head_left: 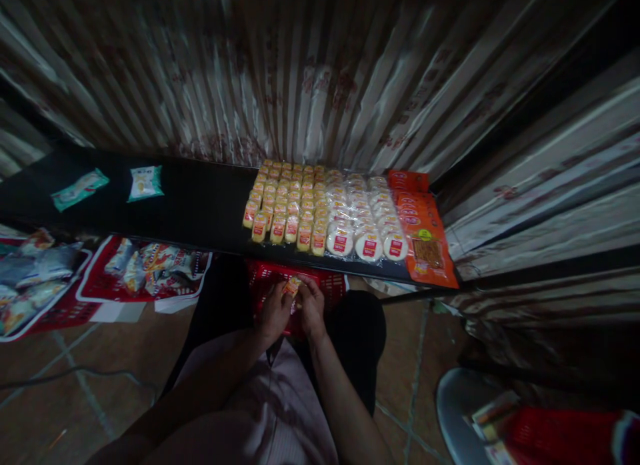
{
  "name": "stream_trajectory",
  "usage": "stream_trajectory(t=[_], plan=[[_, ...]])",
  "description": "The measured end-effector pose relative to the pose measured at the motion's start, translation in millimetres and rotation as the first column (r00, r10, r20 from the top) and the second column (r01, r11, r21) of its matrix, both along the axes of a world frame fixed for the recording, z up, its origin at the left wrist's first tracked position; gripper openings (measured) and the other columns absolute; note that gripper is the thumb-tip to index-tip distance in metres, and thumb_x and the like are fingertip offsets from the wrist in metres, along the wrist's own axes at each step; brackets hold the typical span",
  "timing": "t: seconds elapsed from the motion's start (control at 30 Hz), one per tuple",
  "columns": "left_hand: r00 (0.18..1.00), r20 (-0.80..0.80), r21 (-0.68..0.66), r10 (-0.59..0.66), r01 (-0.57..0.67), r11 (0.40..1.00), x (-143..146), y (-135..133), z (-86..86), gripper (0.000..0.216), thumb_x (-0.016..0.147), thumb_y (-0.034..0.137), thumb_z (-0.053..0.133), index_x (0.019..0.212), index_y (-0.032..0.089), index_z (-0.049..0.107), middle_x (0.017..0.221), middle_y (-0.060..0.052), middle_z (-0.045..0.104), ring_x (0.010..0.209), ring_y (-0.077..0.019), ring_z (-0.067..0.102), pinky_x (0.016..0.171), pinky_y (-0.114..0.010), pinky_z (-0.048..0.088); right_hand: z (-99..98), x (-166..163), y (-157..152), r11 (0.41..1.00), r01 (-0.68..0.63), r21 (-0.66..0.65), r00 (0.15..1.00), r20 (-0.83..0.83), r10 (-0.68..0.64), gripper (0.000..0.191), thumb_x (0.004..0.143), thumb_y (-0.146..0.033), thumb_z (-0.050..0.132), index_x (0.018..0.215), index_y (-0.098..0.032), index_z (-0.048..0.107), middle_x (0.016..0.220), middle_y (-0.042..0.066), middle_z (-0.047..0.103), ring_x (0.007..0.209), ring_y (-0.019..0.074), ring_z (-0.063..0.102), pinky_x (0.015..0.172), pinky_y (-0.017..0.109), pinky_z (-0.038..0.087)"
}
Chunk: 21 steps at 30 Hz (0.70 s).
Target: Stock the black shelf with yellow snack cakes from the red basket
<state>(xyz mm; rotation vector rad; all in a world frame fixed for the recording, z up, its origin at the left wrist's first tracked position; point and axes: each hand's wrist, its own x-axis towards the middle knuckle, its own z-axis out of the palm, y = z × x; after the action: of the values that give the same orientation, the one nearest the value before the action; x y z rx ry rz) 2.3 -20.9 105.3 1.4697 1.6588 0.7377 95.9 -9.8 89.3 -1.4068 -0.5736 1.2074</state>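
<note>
My left hand (274, 311) and my right hand (311, 306) meet over a red plastic basket (330, 286) in my lap. Both pinch one small yellow-wrapped snack packet (293, 285) between their fingertips. Just beyond, on a black shelf (200, 205), lie rows of the same yellow snack packets (287, 208). To the right of those are rows of round white cakes in clear wrap (365, 218). At the shelf's right end sit orange snack bags (423, 228).
Two green-and-white packets (80, 188) (145, 182) lie on the shelf's left part. Red trays of mixed snack bags (150, 268) stand lower left. A striped curtain (320, 71) hangs behind. A grey stool (460, 405) and another red basket (565, 435) are at the lower right on the tiled floor.
</note>
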Motion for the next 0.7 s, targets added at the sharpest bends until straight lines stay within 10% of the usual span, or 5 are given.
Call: stream_trajectory(t=[0.37, 0.7], plan=[[0.956, 0.247, 0.081, 0.159, -0.184, 0.980, 6, -1, 22.6, 0.031, 0.085, 0.028, 0.041, 0.110, 0.015, 0.055, 0.112, -0.011, 0.062, 0.104, -0.0201, 0.057, 0.093, -0.035, 0.044, 20.0, -4, 3, 0.986, 0.069, 0.154, 0.997, -0.051, -0.061, 0.046, 0.069, -0.030, 0.061, 0.114, -0.022, 0.055, 0.111, 0.005, 0.064, 0.095, 0.0179, 0.062, 0.083, 0.033, 0.049], [0.909, 0.346, 0.182, 0.233, -0.309, 0.933, 5, 7, 17.3, 0.034, 0.087, 0.027, 0.036, 0.115, 0.017, 0.052, 0.117, -0.011, 0.059, 0.109, -0.0203, 0.055, 0.097, -0.038, 0.042, 23.0, -17, 2, 0.986, -0.029, 0.166, 0.995, -0.087, 0.044, 0.043, 0.071, -0.039, 0.066, 0.109, -0.020, 0.056, 0.094, 0.004, 0.069, 0.086, 0.0177, 0.065, 0.079, 0.032, 0.051]])
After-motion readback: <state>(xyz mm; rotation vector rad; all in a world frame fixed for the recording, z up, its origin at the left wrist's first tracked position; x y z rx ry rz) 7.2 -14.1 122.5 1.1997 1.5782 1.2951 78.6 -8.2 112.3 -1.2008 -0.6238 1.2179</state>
